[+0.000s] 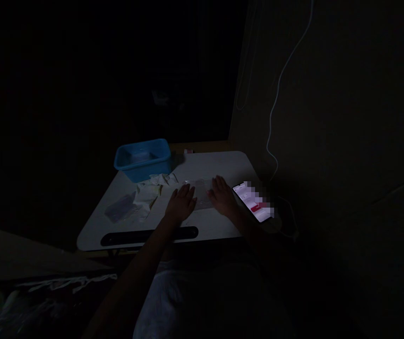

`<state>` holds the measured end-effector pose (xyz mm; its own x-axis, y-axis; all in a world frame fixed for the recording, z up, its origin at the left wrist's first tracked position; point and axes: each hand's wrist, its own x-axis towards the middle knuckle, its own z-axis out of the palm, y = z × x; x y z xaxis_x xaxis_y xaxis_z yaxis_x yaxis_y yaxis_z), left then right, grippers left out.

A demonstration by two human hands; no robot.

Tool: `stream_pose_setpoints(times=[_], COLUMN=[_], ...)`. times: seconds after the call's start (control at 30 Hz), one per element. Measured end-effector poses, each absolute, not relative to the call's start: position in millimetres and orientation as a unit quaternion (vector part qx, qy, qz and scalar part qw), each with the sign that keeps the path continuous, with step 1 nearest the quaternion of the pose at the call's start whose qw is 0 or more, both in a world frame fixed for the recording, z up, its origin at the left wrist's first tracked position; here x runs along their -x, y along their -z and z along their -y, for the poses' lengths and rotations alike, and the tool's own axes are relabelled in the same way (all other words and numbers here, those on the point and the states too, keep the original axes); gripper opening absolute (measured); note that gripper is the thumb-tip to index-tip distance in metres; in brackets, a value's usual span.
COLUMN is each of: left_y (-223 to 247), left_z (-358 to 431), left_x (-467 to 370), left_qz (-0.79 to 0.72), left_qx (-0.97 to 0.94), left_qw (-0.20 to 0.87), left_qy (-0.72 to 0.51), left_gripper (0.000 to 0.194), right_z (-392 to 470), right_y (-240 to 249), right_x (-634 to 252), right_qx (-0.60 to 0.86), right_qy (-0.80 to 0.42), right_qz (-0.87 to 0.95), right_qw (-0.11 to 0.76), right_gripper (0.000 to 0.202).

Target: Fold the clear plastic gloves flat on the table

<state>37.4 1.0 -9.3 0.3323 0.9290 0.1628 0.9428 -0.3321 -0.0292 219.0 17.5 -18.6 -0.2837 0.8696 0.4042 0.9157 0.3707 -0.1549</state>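
A clear plastic bag or sheet [202,194] lies flat on the white folding table [219,162]. Over its left edge rests my left hand [181,203], palm down with the fingers stretched out. My right hand [222,195] lies flat at the bag's right edge, its fingers also extended. Neither hand grips anything that I can see. Left of my left hand are crumpled pale wrappers or papers [147,195] and a thin, see-through purplish plastic piece [120,208]. Dim light hides fine detail.
A blue plastic basin [145,162] stands at the table's back left. At the right edge lies a phone [253,202] with its screen lit. A white cable [275,101] hangs along the right wall. Near the front edge runs a dark slot [148,236].
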Motion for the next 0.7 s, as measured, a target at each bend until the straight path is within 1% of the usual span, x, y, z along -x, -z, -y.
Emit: stream_pose_setpoints(times=[0.07,0.13,0.23,0.3,0.5,0.6,0.7], left_y=[10.4,11.4,12.5,12.4,12.1,14.0,14.4], left_z=[-1.8,-2.1,-2.4,-2.7,-4.9,-6.2,-4.5], left_x=[-37.2,-36.8,-36.3,-36.7,-38.6,-35.1,-29.2], left_qz=[0.574,0.573,0.57,0.57,0.57,0.546,0.493], left_qx=[0.814,0.815,0.816,0.816,0.814,0.82,0.834], left_qw=[0.064,0.066,0.067,0.062,0.031,0.013,-0.022], left_qy=[0.059,0.062,0.073,0.079,0.107,0.171,0.246], left_gripper=[0.051,0.051,0.051,0.051,0.049,0.048,0.045], right_z=[-10.0,0.2,14.9,20.7,19.5,15.9,12.2], right_y=[13.1,8.5,4.9,4.1,4.0,4.1,-1.2], right_x=[-222.0,-224.1,-224.6,-223.4,-214.4,-210.0,-209.5], right_qx=[0.515,0.452,0.376,0.361,0.37,0.375,0.396], right_qy=[0.053,0.048,0.051,0.066,0.14,0.154,0.14], right_qz=[0.817,0.849,0.892,0.903,0.906,0.905,0.899], right_qw=[0.252,0.269,0.247,0.224,0.153,0.132,0.124], right_gripper=[0.047,0.036,0.023,0.019,0.015,0.015,0.014])
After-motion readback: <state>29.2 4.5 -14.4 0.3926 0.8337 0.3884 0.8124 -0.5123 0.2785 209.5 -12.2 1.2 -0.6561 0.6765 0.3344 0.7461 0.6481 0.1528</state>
